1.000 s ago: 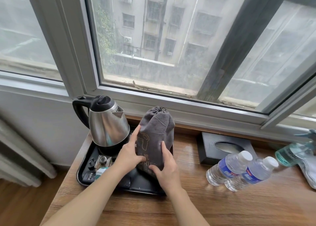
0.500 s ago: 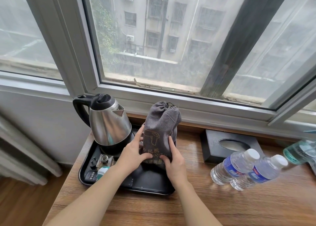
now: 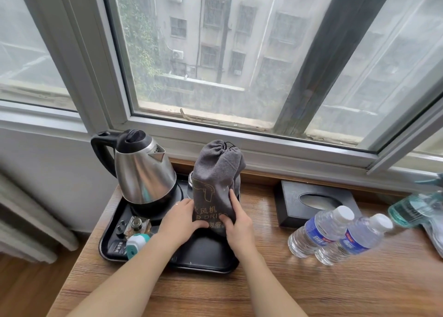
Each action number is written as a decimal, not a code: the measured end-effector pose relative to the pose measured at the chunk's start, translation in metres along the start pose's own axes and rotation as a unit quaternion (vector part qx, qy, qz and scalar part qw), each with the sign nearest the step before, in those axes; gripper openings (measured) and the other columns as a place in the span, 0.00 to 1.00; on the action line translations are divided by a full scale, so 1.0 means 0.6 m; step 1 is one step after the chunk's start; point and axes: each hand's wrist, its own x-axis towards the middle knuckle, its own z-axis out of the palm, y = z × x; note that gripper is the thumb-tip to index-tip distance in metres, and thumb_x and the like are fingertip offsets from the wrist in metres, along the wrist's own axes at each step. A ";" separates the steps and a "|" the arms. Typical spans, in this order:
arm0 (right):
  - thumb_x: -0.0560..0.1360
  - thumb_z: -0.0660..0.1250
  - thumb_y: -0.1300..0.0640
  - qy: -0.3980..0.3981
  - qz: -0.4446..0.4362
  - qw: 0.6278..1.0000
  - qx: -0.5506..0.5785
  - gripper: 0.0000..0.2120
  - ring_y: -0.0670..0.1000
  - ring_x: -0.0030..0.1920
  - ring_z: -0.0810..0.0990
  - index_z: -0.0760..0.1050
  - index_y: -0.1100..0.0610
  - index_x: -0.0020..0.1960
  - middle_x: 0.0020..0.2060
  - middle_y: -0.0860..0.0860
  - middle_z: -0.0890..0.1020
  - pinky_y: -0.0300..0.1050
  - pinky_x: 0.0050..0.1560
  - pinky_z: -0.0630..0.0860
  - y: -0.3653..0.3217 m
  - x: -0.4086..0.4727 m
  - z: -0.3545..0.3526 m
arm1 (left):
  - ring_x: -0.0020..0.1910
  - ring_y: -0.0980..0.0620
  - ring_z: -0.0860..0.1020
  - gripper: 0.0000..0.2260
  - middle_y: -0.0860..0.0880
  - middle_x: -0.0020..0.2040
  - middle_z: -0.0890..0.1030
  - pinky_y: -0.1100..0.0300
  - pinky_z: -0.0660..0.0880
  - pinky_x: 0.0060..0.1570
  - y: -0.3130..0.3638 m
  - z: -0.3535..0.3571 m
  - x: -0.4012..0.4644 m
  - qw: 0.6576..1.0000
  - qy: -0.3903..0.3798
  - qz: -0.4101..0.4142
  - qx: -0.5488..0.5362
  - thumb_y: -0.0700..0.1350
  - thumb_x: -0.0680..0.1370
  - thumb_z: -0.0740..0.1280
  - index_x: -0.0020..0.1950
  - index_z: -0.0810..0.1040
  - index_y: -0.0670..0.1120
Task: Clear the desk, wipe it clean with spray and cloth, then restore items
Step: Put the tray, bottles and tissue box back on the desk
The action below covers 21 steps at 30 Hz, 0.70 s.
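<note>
Both hands are on the grey drawstring pouch (image 3: pixel 217 180), which stands upright on the black tray (image 3: pixel 203 259), just right of the steel kettle (image 3: pixel 141 168). The left hand (image 3: pixel 179 220) curls round its lower left side, thumb across the printed front; the right hand (image 3: pixel 236 223) grips the right side, index finger laid up the cloth. The tray sits at the left end of the wooden desk (image 3: pixel 263 290). To the right lie a black tissue box (image 3: pixel 309 201), two water bottles (image 3: pixel 335 235) and, at the edge, a teal spray bottle (image 3: pixel 414 206).
</note>
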 end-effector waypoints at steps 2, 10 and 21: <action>0.78 0.69 0.66 -0.001 0.002 1.000 -0.001 0.36 0.40 0.64 0.72 0.63 0.41 0.79 0.62 0.39 0.74 0.28 0.61 0.65 -0.003 0.001 0.000 | 0.60 0.50 0.75 0.24 0.51 0.56 0.78 0.57 0.71 0.58 0.004 0.002 0.000 1.000 0.012 -0.010 -0.002 0.59 0.70 0.75 0.60 0.78 0.48; 0.78 0.71 0.63 0.023 0.009 1.000 -0.011 0.37 0.44 0.64 0.75 0.62 0.40 0.79 0.62 0.44 0.79 0.33 0.62 0.68 -0.016 -0.025 0.003 | 0.56 0.49 0.77 0.23 0.51 0.53 0.79 0.55 0.73 0.53 0.016 -0.017 -0.016 0.999 0.004 -0.036 -0.031 0.59 0.67 0.76 0.56 0.77 0.51; 0.77 0.73 0.61 0.041 -0.008 0.997 -0.058 0.38 0.51 0.70 0.74 0.60 0.47 0.81 0.70 0.51 0.76 0.41 0.69 0.68 -0.039 -0.057 0.019 | 0.58 0.48 0.79 0.30 0.51 0.60 0.81 0.57 0.72 0.54 0.009 -0.049 -0.041 0.998 -0.010 -0.051 -0.037 0.56 0.68 0.77 0.67 0.73 0.53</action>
